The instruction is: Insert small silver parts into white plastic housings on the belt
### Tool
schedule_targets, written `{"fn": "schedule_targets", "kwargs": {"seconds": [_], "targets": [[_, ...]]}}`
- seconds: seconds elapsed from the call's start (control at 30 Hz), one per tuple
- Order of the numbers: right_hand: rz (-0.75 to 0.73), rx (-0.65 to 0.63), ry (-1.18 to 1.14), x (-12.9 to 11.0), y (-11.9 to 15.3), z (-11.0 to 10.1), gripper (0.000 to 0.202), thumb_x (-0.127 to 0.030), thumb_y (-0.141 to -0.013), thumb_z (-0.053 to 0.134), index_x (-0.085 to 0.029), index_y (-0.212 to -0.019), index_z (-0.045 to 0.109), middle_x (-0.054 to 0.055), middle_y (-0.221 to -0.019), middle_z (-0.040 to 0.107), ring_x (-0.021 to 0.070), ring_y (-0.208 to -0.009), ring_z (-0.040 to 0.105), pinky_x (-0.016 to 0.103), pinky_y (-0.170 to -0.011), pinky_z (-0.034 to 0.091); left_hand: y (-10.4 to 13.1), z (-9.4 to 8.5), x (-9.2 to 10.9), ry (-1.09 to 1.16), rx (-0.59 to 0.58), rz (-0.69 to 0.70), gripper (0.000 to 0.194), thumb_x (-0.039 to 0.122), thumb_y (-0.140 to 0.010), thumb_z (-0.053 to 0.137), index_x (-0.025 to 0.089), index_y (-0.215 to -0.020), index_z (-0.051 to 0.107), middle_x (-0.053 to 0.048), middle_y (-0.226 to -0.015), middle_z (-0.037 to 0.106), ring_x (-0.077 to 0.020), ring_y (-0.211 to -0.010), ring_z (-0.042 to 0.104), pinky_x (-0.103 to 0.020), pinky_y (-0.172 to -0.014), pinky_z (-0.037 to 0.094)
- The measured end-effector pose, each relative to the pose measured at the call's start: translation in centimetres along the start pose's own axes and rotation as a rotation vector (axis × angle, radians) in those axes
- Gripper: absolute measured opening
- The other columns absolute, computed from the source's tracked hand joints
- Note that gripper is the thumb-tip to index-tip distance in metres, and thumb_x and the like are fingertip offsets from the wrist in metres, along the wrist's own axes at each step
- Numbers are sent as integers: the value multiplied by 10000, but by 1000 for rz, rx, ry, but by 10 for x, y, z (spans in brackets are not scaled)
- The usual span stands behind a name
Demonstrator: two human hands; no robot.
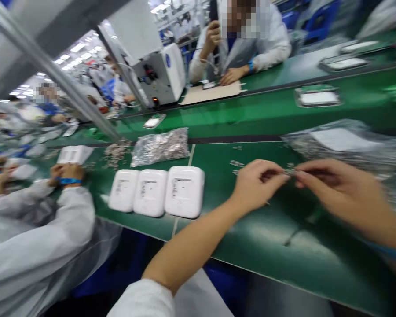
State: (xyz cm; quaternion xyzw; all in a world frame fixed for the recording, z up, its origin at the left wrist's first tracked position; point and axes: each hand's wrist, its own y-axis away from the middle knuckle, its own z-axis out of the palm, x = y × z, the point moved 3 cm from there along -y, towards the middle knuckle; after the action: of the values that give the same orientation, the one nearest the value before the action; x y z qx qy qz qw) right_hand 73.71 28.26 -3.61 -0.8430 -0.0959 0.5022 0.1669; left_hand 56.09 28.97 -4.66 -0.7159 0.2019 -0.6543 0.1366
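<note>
Over the green worktable (251,237), my left hand (255,185) and my right hand (343,193) meet fingertip to fingertip. Each pinches an end of a small metal piece (290,171), too small and blurred to name more exactly. A few similar small metal parts (236,164) lie loose just beyond my left hand. Left of that hand, three white square plastic housings (184,192) stand in a row, each with a recessed slotted face up. Behind my right hand rests a large clear bag (343,138) of small metal parts, partly covered by the hand.
Behind the housings lies a bag of metal parts (160,147), beside a loose pile (116,154). A raised green line (237,112) beyond carries trays with circuit boards (318,97). A co-worker's hands (69,171) hold a white housing at left; another person sits opposite. A metal post (56,70) slants across.
</note>
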Motion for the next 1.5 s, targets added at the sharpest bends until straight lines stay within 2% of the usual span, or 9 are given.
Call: {"fn": "schedule_targets", "kwargs": {"seconds": [0.1, 0.17, 0.53, 0.63, 0.87, 1.13, 1.3, 1.4, 1.5], "targets": [[-1, -17, -166, -17, -5, -3, 212, -413, -842, 737, -218, -911, 689, 28, -711, 704, 183, -613, 685, 302, -597, 585, -5, -1, -3, 31, 21, -25, 81, 246, -840, 745, 174, -832, 707, -32, -880, 668, -128, -778, 647, -268, -730, 559], [-27, -14, -211, -16, -8, -3, 180, -372, -860, 718, -209, -917, 670, 14, -738, 690, 168, -628, 669, 298, -613, 577, -8, -2, -4, 37, 7, -23, 36, 207, -841, 717, 173, -834, 708, -35, -902, 672, -127, -772, 653, -264, -710, 556], [-157, -3, -182, -15, -4, -7, 75, -298, -920, 676, -226, -939, 663, 24, -827, 649, 172, -663, 637, 336, -625, 555, -6, -1, 3, 11, -63, -144, 67, 216, -881, 636, 170, -837, 654, 0, -778, 646, -89, -660, 594, -220, -629, 495], [-208, 5, -128, -15, -3, -7, 54, -285, -950, 642, -235, -948, 663, 40, -873, 653, 184, -690, 642, 353, -634, 551, -5, -1, 2, 52, -68, -161, 71, 200, -882, 628, 170, -942, 650, 3, -794, 637, -88, -661, 580, -211, -612, 483], [-278, -47, -18, -12, 2, -5, 81, -253, -1002, 572, -238, -999, 652, 32, -859, 653, 176, -705, 652, 342, -660, 542, -4, -1, 17, -279, -143, 162, 248, 73, -879, 539, 185, -995, 727, 11, -782, 597, -93, -685, 528, -226, -665, 450], [-189, -46, -149, -17, 8, 5, 88, -286, -1001, 603, -234, -1071, 612, 18, -812, 683, 176, -710, 707, 314, -661, 587, -3, 0, 16, -266, -168, 125, 60, 199, -901, 667, 187, -956, 686, 31, -747, 581, -92, -628, 515, -229, -613, 437], [-273, -20, -32, -24, 8, 3, 174, -270, -1011, 577, -243, -1167, 649, 62, -989, 716, 184, -735, 703, 360, -705, 595, 0, 0, 16, -461, -133, 323, 50, 195, -942, 610, 181, -937, 658, 9, -745, 595, -121, -700, 560, -253, -681, 458], [-386, -29, 121, -30, 8, 0, 148, -200, -1008, 533, -232, -1078, 659, 46, -919, 705, 170, -679, 677, 359, -699, 562, 2, 1, 16, -550, -104, 414, 75, 170, -938, 568, 178, -908, 636, 4, -744, 584, -127, -714, 557, -254, -684, 454], [-361, -86, 111, -29, 6, -1, 142, -170, -1003, 510, -234, -1047, 630, 3, -797, 677, 153, -608, 650, 328, -645, 529, 3, 1, 17, -609, -81, 445, 88, 159, -922, 549, 180, -884, 626, 5, -735, 565, -131, -710, 546, -253, -677, 443]]}}
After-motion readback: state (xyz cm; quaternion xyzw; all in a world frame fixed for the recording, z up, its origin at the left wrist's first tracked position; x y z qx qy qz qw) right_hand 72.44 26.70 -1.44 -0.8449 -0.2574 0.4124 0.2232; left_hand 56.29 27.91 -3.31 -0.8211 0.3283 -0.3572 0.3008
